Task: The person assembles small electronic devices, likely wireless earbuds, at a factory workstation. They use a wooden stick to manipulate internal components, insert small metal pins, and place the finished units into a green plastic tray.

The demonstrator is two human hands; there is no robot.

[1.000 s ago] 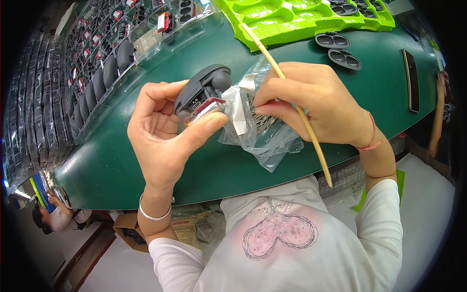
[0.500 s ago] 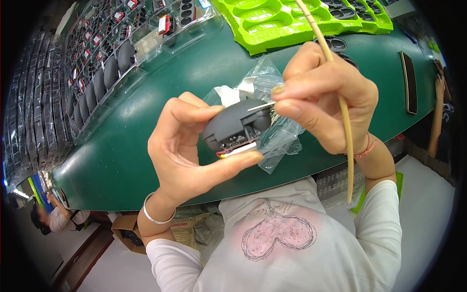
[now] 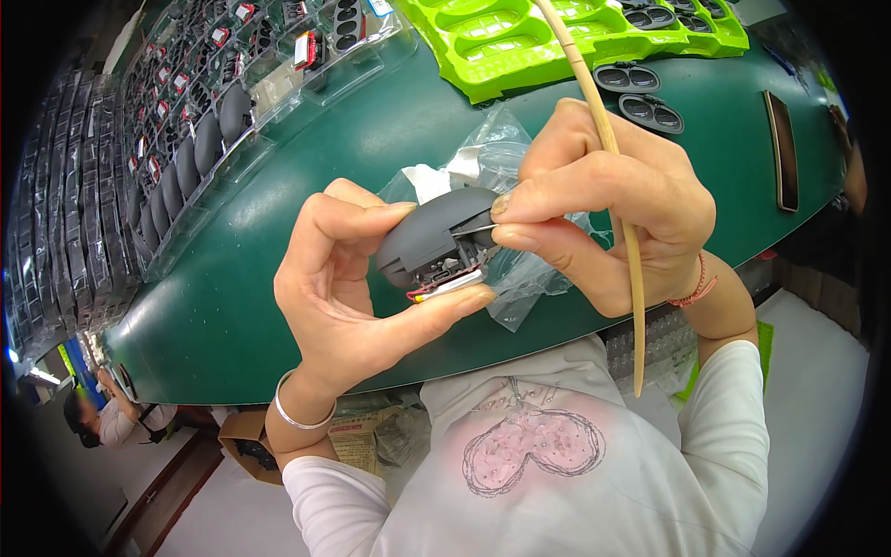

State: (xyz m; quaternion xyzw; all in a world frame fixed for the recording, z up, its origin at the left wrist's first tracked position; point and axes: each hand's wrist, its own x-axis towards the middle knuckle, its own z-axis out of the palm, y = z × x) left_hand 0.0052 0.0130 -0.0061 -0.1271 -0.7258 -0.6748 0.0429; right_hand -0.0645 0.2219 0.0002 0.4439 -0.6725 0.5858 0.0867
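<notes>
I hold one grey mouse shell at the middle of the frame, above the green desk, and its long axis runs from lower left to upper right, with the rounded back toward the upper right and the open underside, showing one pale strip and thin red and yellow wires, turned down toward my thumb. My left hand comes up from the lower edge with the palm facing right, the thumb pressed under the shell and the index finger curled over its top, so these fingers are closed around it. One silver bangle sits on that wrist. My right hand reaches in from the right, its thumb and forefinger pinched on the shell's upper right end, while the other fingers clamp one long wooden stick that runs steeply from the top of the frame down past my wrist. One red cord circles that wrist. Behind the shell lies one crumpled clear plastic bag, partly hidden by my hands. Farther out, at the top of the frame, sit bright green moulded trays, how many I cannot tell, and two dark oval parts just below them. A row of grey shells stands in the upper left.
</notes>
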